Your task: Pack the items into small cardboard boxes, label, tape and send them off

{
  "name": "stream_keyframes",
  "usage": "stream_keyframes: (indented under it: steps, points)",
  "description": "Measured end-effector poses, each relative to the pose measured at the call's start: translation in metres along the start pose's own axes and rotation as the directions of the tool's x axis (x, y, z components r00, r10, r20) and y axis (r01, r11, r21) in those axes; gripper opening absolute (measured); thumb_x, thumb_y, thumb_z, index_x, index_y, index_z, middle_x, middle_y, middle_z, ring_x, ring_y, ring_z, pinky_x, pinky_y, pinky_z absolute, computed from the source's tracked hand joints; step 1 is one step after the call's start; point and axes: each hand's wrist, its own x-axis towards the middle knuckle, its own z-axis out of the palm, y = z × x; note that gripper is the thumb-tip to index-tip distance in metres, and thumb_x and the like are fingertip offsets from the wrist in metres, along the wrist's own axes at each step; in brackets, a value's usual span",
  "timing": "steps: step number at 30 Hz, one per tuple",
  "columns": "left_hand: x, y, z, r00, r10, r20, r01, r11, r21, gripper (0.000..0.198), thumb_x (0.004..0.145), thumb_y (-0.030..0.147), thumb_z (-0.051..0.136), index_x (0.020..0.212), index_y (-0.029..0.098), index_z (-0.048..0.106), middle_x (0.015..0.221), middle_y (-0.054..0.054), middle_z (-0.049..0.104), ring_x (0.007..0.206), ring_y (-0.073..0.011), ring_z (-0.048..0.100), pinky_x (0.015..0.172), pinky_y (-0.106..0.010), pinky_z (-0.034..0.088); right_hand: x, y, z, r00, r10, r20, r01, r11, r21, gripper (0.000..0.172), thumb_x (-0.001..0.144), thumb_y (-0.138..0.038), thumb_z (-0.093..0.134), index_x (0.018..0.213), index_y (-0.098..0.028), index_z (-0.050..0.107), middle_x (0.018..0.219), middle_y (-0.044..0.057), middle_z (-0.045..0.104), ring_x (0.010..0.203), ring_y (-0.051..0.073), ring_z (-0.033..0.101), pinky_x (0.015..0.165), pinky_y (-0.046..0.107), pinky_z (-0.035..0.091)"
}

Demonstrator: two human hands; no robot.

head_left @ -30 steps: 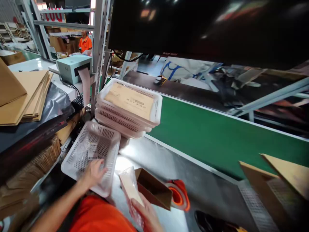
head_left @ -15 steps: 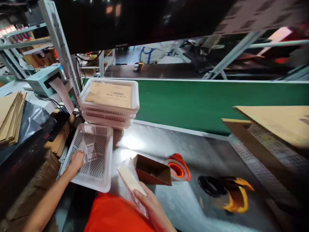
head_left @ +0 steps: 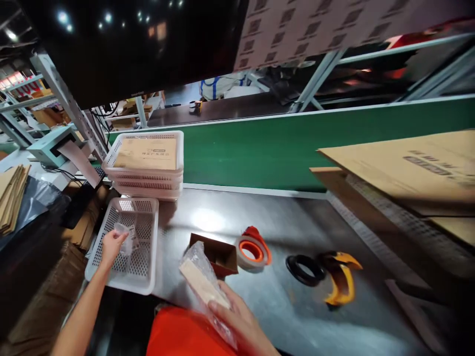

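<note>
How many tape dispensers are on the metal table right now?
2. An orange one lies beside the small open box; a yellow one lies farther right, next to a black ring. More may be hidden.

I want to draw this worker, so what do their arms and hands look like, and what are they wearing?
Both arms are bare from the elbow down, with no gloves, watch or rings to be seen on the left hand or the right hand. The bright orange shirt shows at the bottom; its sleeves are out of view.
</note>
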Motion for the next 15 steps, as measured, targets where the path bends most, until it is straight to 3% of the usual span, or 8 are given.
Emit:
stream_keyframes:
  steps: [4,7,11,13,15]
  points:
    - [-0.031,0.049,-0.002,0.999,0.044,0.007,-0.043,0.994,-0.102,0.055,0.092,0.069,0.054,0.061,0.023,0.053,0.055,0.003,0.048,0.054,-0.0152,0.046,0.054,-0.028,0.037,0.001,-0.003,-0.026,0.994,-0.069,0.086,0.072,0.997,-0.031,0.061,0.067,-0.069,0.083,0.111,-0.026,0.078,0.102,0.012,0.077,0.097,0.036,0.070,0.086,0.046,0.057]
    - [-0.057,0.084,-0.001,0.982,0.180,0.050,-0.171,0.974,-0.148,0.053,0.095,0.064,0.052,0.071,0.020,0.069,0.070,-0.003,0.064,0.067,-0.0189,0.060,0.063,-0.029,0.047,-0.005,-0.019,-0.032,0.980,-0.100,0.174,0.104,0.995,-0.011,0.063,0.065,-0.067,0.085,0.112,-0.024,0.077,0.100,0.010,0.074,0.094,0.033,0.068,0.083,0.042,0.057]
    - [-0.095,0.130,0.005,0.942,0.324,0.092,-0.310,0.941,-0.137,0.036,0.094,0.049,0.061,0.092,0.020,0.083,0.088,-0.008,0.077,0.081,-0.0217,0.070,0.077,-0.032,0.055,-0.012,-0.043,-0.020,0.916,-0.099,0.389,0.043,0.987,0.152,0.070,0.063,-0.064,0.089,0.118,-0.023,0.074,0.103,0.007,0.073,0.092,0.026,0.065,0.082,0.036,0.054]
    - [-0.113,0.150,0.006,0.945,0.313,0.100,-0.300,0.946,-0.124,0.030,0.091,0.045,0.065,0.091,0.021,0.084,0.085,-0.006,0.079,0.077,-0.0214,0.071,0.075,-0.032,0.055,-0.007,-0.047,-0.012,0.861,-0.100,0.499,-0.006,0.978,0.206,0.074,0.062,-0.065,0.088,0.120,-0.022,0.073,0.103,0.006,0.073,0.089,0.024,0.065,0.080,0.035,0.053]
    - [-0.130,0.164,0.005,0.960,0.264,0.095,-0.246,0.955,-0.167,0.029,0.090,0.044,0.067,0.090,0.020,0.084,0.086,-0.006,0.081,0.078,-0.0217,0.073,0.074,-0.031,0.056,0.004,-0.045,-0.007,0.847,-0.101,0.522,0.005,0.983,0.181,0.073,0.062,-0.064,0.087,0.120,-0.021,0.072,0.101,0.005,0.073,0.087,0.023,0.064,0.080,0.035,0.052]
